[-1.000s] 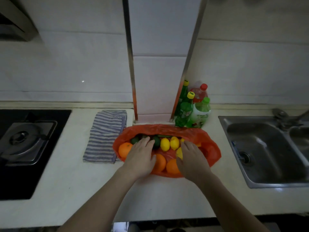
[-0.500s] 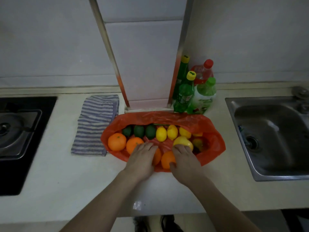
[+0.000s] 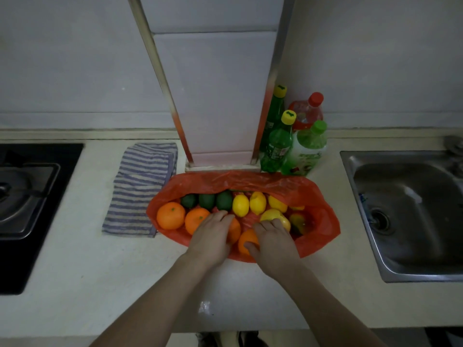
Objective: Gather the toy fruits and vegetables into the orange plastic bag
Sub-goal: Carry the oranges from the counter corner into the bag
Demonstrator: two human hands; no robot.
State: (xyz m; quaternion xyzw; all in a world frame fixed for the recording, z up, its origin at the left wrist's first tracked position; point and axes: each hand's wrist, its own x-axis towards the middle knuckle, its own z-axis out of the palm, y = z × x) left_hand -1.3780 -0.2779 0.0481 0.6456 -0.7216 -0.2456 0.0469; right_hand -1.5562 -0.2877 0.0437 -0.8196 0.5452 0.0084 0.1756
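The orange plastic bag (image 3: 315, 196) lies spread open on the counter below the pillar. On it sit toy oranges (image 3: 170, 215), a row of green limes (image 3: 207, 201) and several yellow lemons (image 3: 241, 205). My left hand (image 3: 213, 237) lies palm down over an orange (image 3: 234, 232) near the bag's front edge, fingers fairly straight. My right hand (image 3: 274, 242) has its thumb against another orange (image 3: 245, 240) and its curled fingers reach a yellow fruit (image 3: 271, 214). What lies under either palm is hidden.
A striped cloth (image 3: 141, 186) lies left of the bag, with a gas hob (image 3: 27, 196) beyond it. Several plastic bottles (image 3: 292, 144) stand behind the bag at the pillar (image 3: 215, 96). A steel sink (image 3: 406, 211) is at the right.
Both hands have drawn back from the middle of the fruit pile to the near oranges at the bag's front edge. The view has tilted down and moved closer.
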